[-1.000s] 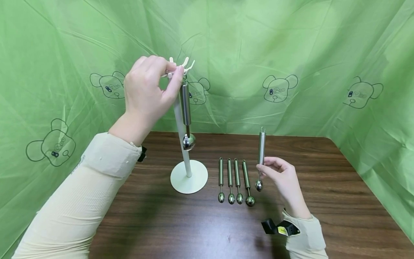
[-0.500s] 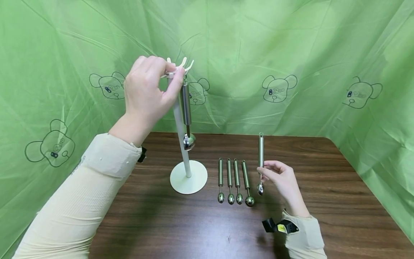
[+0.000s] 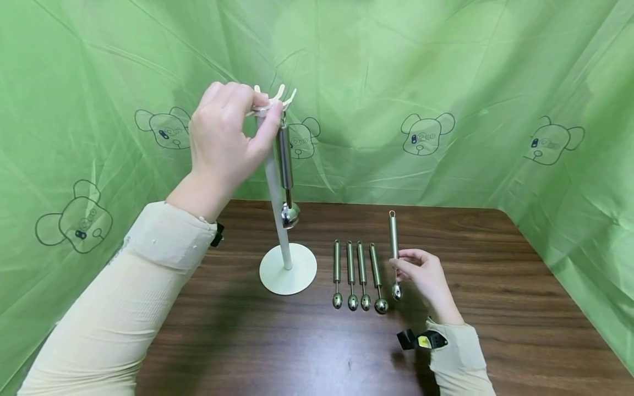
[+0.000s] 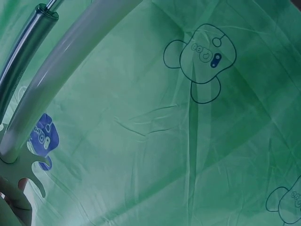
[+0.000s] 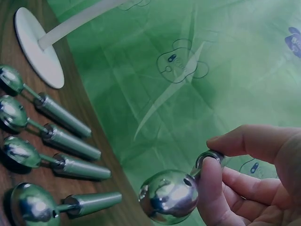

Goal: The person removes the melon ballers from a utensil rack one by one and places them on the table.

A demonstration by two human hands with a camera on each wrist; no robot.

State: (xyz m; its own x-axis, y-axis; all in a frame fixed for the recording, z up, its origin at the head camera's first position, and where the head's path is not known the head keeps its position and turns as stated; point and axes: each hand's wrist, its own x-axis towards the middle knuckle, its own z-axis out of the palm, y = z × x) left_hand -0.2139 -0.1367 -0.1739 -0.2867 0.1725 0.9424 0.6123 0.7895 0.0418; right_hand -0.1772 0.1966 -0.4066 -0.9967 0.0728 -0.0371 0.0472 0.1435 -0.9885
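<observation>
At the top of a white stand [image 3: 274, 181], my left hand [image 3: 225, 126] pinches the hooked head [image 3: 277, 99]. One steel melon baller [image 3: 284, 159] hangs scoop down from a hook beside the post. My right hand [image 3: 421, 275] holds another melon baller [image 3: 393, 234] upright above the table, thumb and fingers at the lower end of its handle, scoop down. In the right wrist view, its round scoop [image 5: 169, 197] shows a small hole. Only fingertips of the left hand [image 4: 14, 207] appear in the left wrist view, by the hooks [image 4: 35, 169].
Several melon ballers [image 3: 362, 264] lie in a row on the brown wooden table [image 3: 317, 352], between the stand's round base [image 3: 287, 283] and my right hand. A green curtain [image 3: 356, 66] with bear outlines surrounds the table's back and sides.
My right hand has come down and slightly left with its melon baller. The left hand stays at the head of the stand, nearly still.
</observation>
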